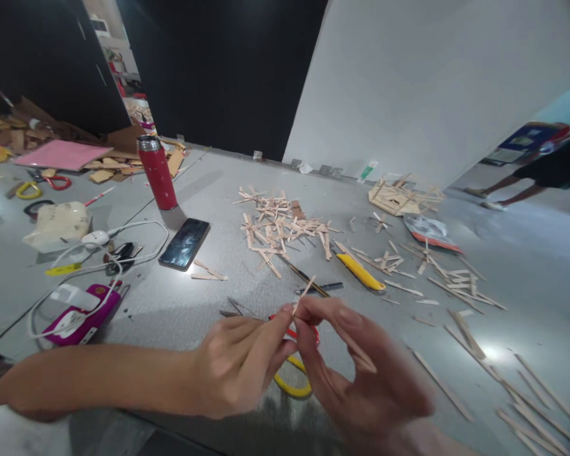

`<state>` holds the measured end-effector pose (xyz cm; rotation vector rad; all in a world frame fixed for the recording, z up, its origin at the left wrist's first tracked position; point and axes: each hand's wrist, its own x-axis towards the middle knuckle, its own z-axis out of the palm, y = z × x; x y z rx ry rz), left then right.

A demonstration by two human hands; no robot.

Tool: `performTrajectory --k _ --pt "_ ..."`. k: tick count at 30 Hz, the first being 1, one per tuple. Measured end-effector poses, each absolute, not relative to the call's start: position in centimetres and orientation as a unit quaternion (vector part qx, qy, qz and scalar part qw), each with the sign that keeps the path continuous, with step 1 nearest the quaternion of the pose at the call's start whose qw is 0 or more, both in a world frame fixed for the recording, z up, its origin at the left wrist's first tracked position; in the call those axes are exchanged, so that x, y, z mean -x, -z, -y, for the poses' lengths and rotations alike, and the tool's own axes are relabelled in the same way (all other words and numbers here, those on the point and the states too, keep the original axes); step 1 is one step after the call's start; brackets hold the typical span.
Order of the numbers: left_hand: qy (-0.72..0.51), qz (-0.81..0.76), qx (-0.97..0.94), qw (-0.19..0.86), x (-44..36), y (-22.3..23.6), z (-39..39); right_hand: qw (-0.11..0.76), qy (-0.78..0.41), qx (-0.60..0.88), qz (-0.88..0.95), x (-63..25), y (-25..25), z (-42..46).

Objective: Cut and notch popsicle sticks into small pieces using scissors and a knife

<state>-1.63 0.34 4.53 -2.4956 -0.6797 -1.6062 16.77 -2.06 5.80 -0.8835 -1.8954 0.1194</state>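
Observation:
My left hand [237, 364] and my right hand [361, 373] meet above the near part of the table, both closed in a pinch. Between their fingertips a thin wooden stick [308, 287] points up and away. Another sliver of wood [362, 356] shows against the inside of my right hand, which is slightly blurred. Under the hands lie scissors with a yellow handle [292, 387]; a red handle [316, 332] is also partly hidden there. Just beyond are a slim black tool [320, 289] and a yellow utility knife [360, 272].
A heap of wooden sticks [285, 225] covers mid-table, with more strips [444, 383] to the right. A stick-built frame [399, 196] stands at the back right. Leftward are a phone [185, 244], a red bottle [156, 174] and a cabled purple device [83, 313]. A person [546, 168] stands beyond.

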Motion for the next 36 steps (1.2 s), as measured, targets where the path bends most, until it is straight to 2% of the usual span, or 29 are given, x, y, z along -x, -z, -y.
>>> performTrajectory --k 4,7,11,14,16,19,21,24,27,32,36 --pt "0.479 0.185 0.841 0.169 2.0 -4.6 -0.8 0.466 -0.005 0.362 0.807 -15.7 -7.0 1.8" --pt "0.431 0.176 0.856 0.226 2.2 -4.9 -0.8 0.408 0.09 0.362 0.833 -14.8 -8.0 1.6" --pt "0.415 0.207 0.866 0.188 2.4 -4.8 -0.5 0.306 0.187 0.342 0.868 -14.5 -8.9 1.4" --pt "0.415 0.26 0.86 0.143 2.5 -4.7 -0.3 0.279 0.206 0.343 0.873 -14.5 -8.8 1.1" --pt "0.404 0.294 0.859 0.115 2.5 -4.8 -0.1 0.297 0.164 0.354 0.872 -14.4 -8.1 0.9" --pt "0.396 0.314 0.857 0.097 2.4 -4.9 0.1 0.414 0.001 0.388 0.823 -14.1 -6.6 0.7" --pt "0.404 0.305 0.852 0.135 2.4 -4.9 -0.1 0.493 -0.13 0.427 0.747 -13.6 -5.7 0.7" --pt "0.409 0.305 0.841 0.179 2.4 -5.2 -0.7 0.536 -0.285 0.457 0.65 -13.2 -5.4 1.2" --pt "0.432 0.333 0.836 0.067 2.6 -6.2 -1.1 0.533 -0.318 0.454 0.64 -13.5 -6.3 1.5" --pt "0.465 0.425 0.747 -0.212 3.0 -9.2 -1.4 0.462 -0.166 0.516 0.702 -15.7 -8.6 0.3" --pt "0.466 0.436 0.666 -0.386 3.4 -10.7 -1.7 0.418 -0.167 0.547 0.705 -17.3 -9.3 -1.3"
